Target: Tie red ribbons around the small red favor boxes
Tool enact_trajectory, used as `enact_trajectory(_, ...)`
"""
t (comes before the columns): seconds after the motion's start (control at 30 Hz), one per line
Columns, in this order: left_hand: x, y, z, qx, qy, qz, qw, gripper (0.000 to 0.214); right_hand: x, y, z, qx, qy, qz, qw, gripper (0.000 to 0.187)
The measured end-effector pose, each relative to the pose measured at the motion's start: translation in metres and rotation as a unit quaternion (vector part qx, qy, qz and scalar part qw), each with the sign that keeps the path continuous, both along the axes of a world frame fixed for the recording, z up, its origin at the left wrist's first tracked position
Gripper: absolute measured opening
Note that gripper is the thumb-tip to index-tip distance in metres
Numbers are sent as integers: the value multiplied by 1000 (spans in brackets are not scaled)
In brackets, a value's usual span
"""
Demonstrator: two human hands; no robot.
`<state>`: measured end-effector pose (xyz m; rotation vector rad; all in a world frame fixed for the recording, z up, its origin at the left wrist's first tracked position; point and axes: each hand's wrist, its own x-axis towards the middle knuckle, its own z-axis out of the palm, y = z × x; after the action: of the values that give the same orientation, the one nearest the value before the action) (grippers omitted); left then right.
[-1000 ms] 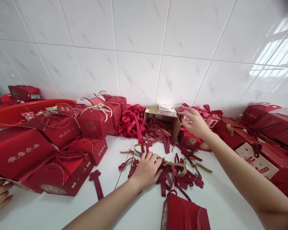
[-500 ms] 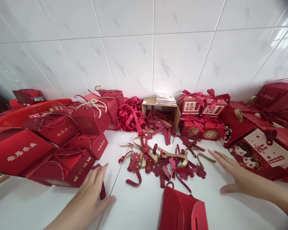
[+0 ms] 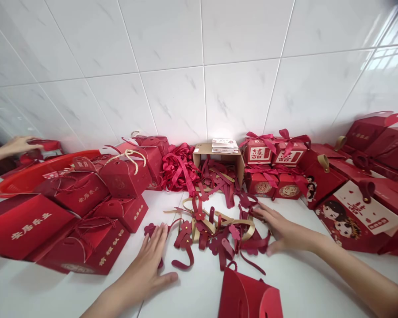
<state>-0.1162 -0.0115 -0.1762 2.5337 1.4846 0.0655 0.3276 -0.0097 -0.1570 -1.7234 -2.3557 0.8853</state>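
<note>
My left hand (image 3: 151, 260) lies palm down on the white table, fingers stretched out and thumb apart. It partly covers a dark red strap with a flower-shaped end (image 3: 149, 229), left of the loose pile. My right hand (image 3: 288, 232) is at the pile's right edge, fingers spread, over or against some straps there; its fingertips partly hide them. Between the hands lies a tangle of dark red and gold straps (image 3: 202, 221) with flower ends and small studs. A red gift box (image 3: 248, 296) stands in front, cut off by the lower edge.
Red gift boxes (image 3: 86, 190) are stacked at left beside an orange-red basin (image 3: 6, 187). Another person's hand (image 3: 21, 145) touches a red box behind it. Red ribbons (image 3: 181, 165) and an open cardboard box (image 3: 240, 168) stand at the tiled wall; more boxes (image 3: 358, 212) fill the right.
My left hand has moved right with the strap beneath it, towards the pile. My right hand has moved left to the pile's edge. The other person's hand has moved up to a box behind the basin.
</note>
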Motion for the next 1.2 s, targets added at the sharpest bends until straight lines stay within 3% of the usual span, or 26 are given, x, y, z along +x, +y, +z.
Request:
enact_trajectory(0.13, 42, 15, 21, -58, 4, 24, 998, 100, -29, 1, 3, 3, -13, 17, 1000, 116)
enact_trajectory(0.23, 69, 24, 29, -79, -8, -1, 997, 110, -49, 4, 3, 26, -37, 40, 998, 108)
enact_trajectory(0.37, 100, 34, 25, -87, -31, -43, 995, 114, -76, 12, 0, 68, -36, 90, 993, 99)
enact_trajectory(0.5, 124, 40, 19, -55, -102, -26, 993, 103, -98, 23, -4, 92, -19, 91, 991, 99)
enact_trajectory(0.63, 112, 34, 36, 3, -173, 11, 985, 88, -88, 24, 9, 94, -13, 72, 993, 99)
enact_trajectory(0.77, 65, 21, 53, 15, -207, 22, 978, 71, -51, 7, 34, 62, -26, 4, 998, 97)
enact_trajectory(0.9, 30, 12, 37, -33, -113, 101, 988, 111, -40, -18, 42, -29, -41, -70, 996, 118)
enact_trajectory(1.03, 42, 17, 19, -46, -43, 89, 994, 131, -71, -19, 28, -44, -13, -72, 996, 132)
enact_trajectory(1.2, 93, 47, 25, -83, -62, -7, 995, 152, -104, 29, 9, 5, 101, -12, 995, 123)
